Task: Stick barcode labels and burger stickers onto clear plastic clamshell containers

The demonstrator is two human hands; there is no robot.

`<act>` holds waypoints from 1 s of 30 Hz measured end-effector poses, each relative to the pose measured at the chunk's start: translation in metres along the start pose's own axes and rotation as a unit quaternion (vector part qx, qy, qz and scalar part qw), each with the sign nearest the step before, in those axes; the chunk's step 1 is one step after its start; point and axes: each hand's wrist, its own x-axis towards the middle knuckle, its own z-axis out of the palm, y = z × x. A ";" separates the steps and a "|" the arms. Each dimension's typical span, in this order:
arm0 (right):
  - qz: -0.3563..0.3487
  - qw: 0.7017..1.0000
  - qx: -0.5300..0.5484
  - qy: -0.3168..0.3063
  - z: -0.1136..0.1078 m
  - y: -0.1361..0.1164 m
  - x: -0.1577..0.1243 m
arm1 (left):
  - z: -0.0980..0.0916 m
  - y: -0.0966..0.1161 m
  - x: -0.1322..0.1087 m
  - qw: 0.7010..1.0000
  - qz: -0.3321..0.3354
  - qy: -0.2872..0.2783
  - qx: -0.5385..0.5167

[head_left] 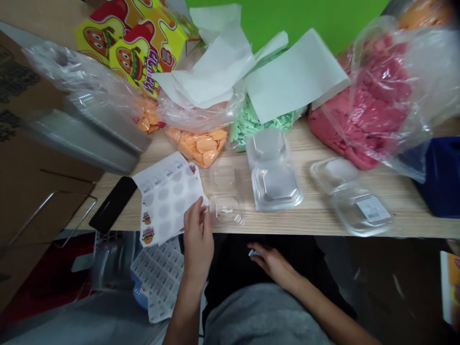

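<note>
At the front edge of the pale wooden tabletop [316,215], the left hand [197,237] was raised with its fingers bunched at the lower corner of a burger-printed sticker sheet [167,196], though whether they pinched it or only touched it could not be told. The right hand [273,263] hung lower, below the table edge and half curled, with a small white scrap [253,252] pinched at its fingertips. The sticker sheet lay partly over the edge, just beside an open clear plastic clamshell [224,191], and a second label sheet [158,278] drooped below it. Two more clamshells [275,172] [350,196] sat to the right, and a black phone [113,203] lay to the left. Behind them were bagged orange [197,146], green [247,127] and red pieces [359,105], white paper [215,62] and a yellow burger-printed box [131,43]. The overhanging sheet seemed liable to slide off if released, and a careless sweep of the wrist could knock the light clamshell or the phone over the edge.
</note>
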 end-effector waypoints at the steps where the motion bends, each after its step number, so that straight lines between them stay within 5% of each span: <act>1: -0.002 1.000 0.005 -0.002 0.000 0.002 0.000 | -0.005 0.002 -0.005 0.999 0.029 0.009 0.022; 4: -0.002 0.999 0.044 0.017 -0.003 -0.003 -0.005 | -0.016 0.008 -0.030 0.995 0.084 -0.007 0.062; 10: -0.026 0.978 0.179 0.101 -0.006 -0.056 -0.039 | -0.002 0.013 -0.091 0.967 0.125 -0.213 0.062; 14: -0.068 0.961 0.237 0.127 -0.001 -0.082 -0.066 | 0.003 0.021 -0.112 0.968 0.129 -0.207 0.059; 19: -0.082 0.946 0.281 0.141 0.011 -0.085 -0.081 | -0.008 0.028 -0.119 0.971 0.143 -0.184 0.057; 26: -0.087 0.948 0.262 0.159 0.013 -0.089 -0.090 | -0.011 0.042 -0.135 0.974 0.029 -0.223 -0.036; 30: -0.125 0.957 0.237 0.112 0.011 -0.107 -0.108 | -0.026 0.039 -0.138 0.946 -0.057 -0.296 -0.119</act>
